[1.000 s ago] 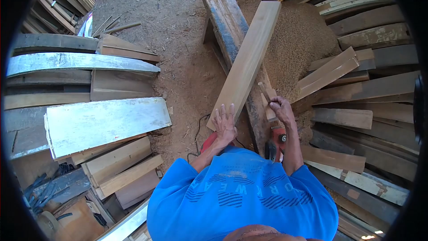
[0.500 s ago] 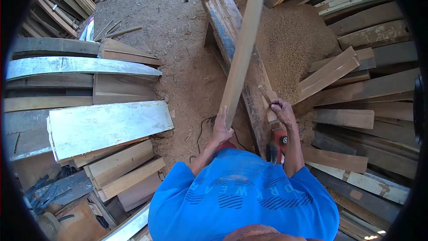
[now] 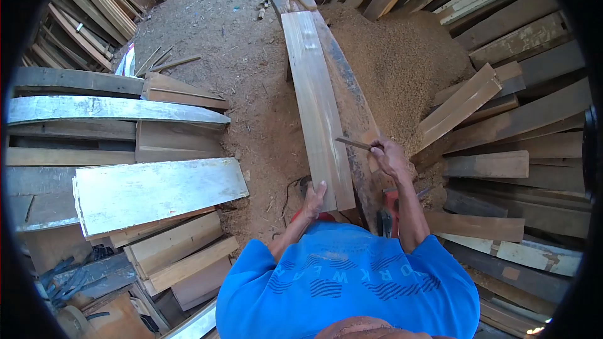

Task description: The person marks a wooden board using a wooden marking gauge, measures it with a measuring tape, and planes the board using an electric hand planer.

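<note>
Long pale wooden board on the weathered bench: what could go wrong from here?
The long pale wooden board overhangs the left side of the weathered bench, so it could tip if the left hand lets go. The red and black power tool sits close to the right forearm; a careless move might knock it, and I can't tell whether it's off.

From my remote seat I see a bright blue shirt [image 3: 345,285] with loose short sleeves that leave the forearms uncovered. Pale lettering runs across it, and I can make out W, E and A; folds break up the rest. Dark blocks of slanted stripes surround the letters, with fainter print above and a dusty, pale smudge. The left hand [image 3: 314,199] and right hand [image 3: 391,156] wear no gloves.
</note>
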Demonstrator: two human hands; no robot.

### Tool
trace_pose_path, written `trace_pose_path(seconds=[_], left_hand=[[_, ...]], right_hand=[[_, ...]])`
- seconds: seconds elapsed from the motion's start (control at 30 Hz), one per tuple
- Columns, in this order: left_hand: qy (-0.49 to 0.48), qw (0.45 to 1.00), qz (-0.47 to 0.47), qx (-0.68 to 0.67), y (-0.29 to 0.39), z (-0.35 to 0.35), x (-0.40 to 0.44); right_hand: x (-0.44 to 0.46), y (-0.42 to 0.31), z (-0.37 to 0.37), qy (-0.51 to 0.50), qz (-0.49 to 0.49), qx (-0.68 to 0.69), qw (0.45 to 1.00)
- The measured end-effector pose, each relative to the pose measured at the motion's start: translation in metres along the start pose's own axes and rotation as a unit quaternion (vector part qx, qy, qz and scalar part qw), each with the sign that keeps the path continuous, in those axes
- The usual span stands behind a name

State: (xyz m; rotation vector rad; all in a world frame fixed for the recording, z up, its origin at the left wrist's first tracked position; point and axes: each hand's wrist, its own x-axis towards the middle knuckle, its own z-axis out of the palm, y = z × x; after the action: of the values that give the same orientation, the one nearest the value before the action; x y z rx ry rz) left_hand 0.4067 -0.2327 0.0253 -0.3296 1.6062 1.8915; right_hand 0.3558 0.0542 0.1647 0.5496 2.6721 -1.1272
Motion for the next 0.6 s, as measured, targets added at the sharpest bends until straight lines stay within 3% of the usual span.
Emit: trace_pose_path(seconds=[0.17, 0.23, 0.27, 0.37, 0.43, 0.6], left_hand=[[-0.083, 0.989, 0.059, -0.112, 0.029, 0.027, -0.004], [-0.206, 0.919, -0.020, -0.335, 0.076, 0.035, -0.033], [-0.192, 0.923, -0.015, -0.332, 0.084, 0.037, -0.036], [-0.158, 0.929, -0.011, -0.335, 0.090, 0.045, -0.048], [-0.149, 0.924, -0.015, -0.353, 0.095, 0.053, -0.045], [-0.187, 0.870, -0.084, -0.449, 0.113, 0.068, -0.050]], right_hand=[[0.009, -0.039, 0.010, -0.014, -0.092, -0.092, 0.991], [-0.008, -0.058, 0.009, 0.032, -0.113, -0.172, 0.978], [-0.011, -0.068, 0.006, 0.076, -0.142, -0.213, 0.964], [-0.025, -0.107, -0.015, 0.000, -0.074, -0.256, 0.964], [-0.028, -0.126, -0.010, 0.036, -0.058, -0.294, 0.953], [-0.025, -0.135, -0.013, 0.041, -0.046, -0.304, 0.951]])
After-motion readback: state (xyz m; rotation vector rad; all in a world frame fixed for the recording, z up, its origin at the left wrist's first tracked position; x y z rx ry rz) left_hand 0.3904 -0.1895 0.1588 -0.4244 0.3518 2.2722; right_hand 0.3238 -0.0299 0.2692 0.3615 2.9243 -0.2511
